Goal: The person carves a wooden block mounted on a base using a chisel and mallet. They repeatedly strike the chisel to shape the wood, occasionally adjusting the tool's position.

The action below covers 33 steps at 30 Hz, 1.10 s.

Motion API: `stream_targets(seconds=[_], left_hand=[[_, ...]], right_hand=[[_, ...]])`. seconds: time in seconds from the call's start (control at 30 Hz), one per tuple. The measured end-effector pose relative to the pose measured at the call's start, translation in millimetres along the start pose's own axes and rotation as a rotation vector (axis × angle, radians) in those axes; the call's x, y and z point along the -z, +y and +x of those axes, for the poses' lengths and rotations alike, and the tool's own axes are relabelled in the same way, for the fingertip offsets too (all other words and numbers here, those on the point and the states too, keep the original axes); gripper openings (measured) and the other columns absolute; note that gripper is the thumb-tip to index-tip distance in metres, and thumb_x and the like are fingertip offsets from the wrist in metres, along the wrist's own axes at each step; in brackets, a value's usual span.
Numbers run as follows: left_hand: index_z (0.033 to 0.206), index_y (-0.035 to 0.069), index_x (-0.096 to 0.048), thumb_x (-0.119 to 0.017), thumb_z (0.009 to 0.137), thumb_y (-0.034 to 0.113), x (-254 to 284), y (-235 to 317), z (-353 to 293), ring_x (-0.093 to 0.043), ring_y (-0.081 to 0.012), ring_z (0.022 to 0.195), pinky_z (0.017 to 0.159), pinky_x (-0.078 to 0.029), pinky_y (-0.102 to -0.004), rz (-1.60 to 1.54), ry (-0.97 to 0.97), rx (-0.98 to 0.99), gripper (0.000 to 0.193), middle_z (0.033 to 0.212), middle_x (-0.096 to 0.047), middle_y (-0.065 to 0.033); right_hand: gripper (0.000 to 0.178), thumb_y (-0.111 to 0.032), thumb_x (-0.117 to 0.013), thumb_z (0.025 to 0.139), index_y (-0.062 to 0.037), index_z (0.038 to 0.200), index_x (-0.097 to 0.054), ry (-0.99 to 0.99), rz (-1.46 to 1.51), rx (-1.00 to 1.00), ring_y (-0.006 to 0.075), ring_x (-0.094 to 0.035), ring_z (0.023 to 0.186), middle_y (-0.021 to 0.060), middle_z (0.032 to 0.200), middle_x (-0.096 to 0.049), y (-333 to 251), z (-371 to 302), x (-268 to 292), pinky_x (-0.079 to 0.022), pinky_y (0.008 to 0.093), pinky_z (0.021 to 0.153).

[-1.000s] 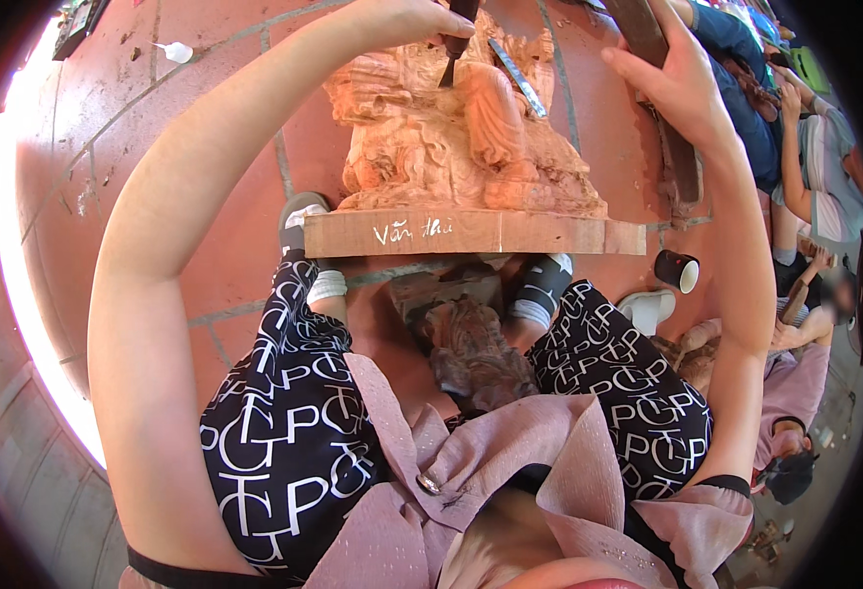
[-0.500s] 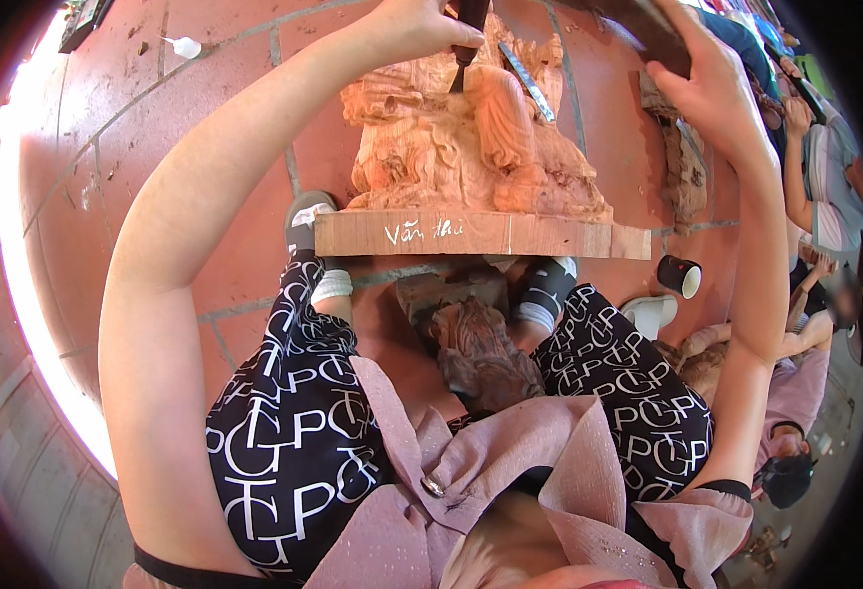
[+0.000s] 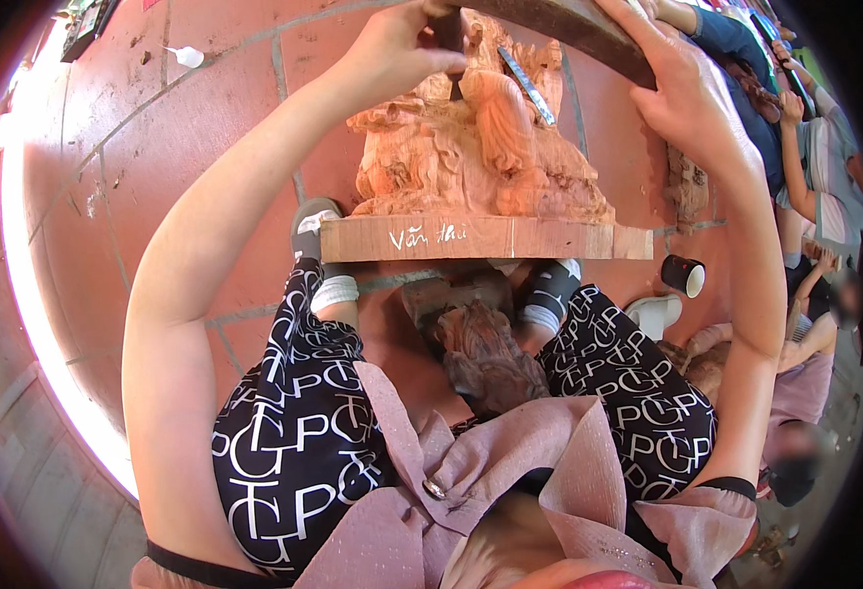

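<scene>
Fingers (image 3: 430, 61) of my left hand (image 3: 397, 49) are clenched round a dark chisel (image 3: 451, 44), up at 12 o'clock in the view. Its blade drops to 6 o'clock from my fist and meets the top of the carving (image 3: 476, 147). That carving stands at 5 o'clock from the left hand, on a flat plank (image 3: 481, 239) just beyond my feet.

At 1 o'clock my right hand (image 3: 692, 93) is closed on a dark wooden mallet (image 3: 574, 29). The mallet runs toward 10 o'clock from that hand, across above the chisel. Its far end is cut off by the picture's top edge, and most of the chisel is hidden inside my fist.

A second chisel (image 3: 528, 86), thin and metal, lies slanted on the carving. The wood is pale orange, rough and deeply cut into folds; the figures are hard to make out. Red tiles (image 3: 186, 128) lie underneath, and a dark cup (image 3: 682, 275) stands at 3 o'clock from the plank.
</scene>
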State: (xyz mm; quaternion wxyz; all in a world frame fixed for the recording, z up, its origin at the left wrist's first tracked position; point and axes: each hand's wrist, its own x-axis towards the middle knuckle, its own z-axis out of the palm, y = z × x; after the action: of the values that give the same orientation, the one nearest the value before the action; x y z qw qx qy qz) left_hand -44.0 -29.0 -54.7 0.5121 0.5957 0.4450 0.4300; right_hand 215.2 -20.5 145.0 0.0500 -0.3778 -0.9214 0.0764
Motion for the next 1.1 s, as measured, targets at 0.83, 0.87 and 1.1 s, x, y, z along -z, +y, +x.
stream_targets(seconds=[0.83,0.87,1.1], left_hand=[[0.126,0.003,-0.06,-0.084,0.077,0.003,11.9,28.2,-25.7,-0.063,-0.011,0.106,0.094,-0.052,-0.0299,-0.195,0.101,-0.079,0.055,0.118,-0.068,-0.0025],[0.126,0.003,-0.06,-0.084,0.076,0.004,10.1,30.2,-24.2,-0.063,-0.0112,0.107,0.095,-0.051,-0.0305,-0.172,0.084,-0.058,0.055,0.119,-0.068,-0.0028],[0.129,0.003,-0.059,-0.087,0.074,0.004,9.7,20.2,-19.8,-0.062,-0.012,0.111,0.099,-0.049,-0.0318,-0.213,0.032,-0.128,0.061,0.122,-0.067,-0.0029]], right_hand=[[0.073,0.008,-0.068,0.08,-0.0136,0.147,-0.048,0.068,0.259,0.019,0.0255,-0.061,0.121,0.0143,0.135,-0.061,10.0,-53.6,-24.5,-0.045,0.0323,0.102],[0.073,0.008,-0.068,0.08,-0.0136,0.147,-0.048,0.076,0.254,0.032,0.0255,-0.061,0.121,0.0142,0.135,-0.061,10.9,-54.2,-24.9,-0.045,0.0323,0.102],[0.073,0.009,-0.066,0.079,-0.0116,0.147,-0.048,0.049,0.278,0.034,0.0262,-0.061,0.123,0.0137,0.136,-0.06,6.8,-52.8,-25.6,-0.044,0.0326,0.103]])
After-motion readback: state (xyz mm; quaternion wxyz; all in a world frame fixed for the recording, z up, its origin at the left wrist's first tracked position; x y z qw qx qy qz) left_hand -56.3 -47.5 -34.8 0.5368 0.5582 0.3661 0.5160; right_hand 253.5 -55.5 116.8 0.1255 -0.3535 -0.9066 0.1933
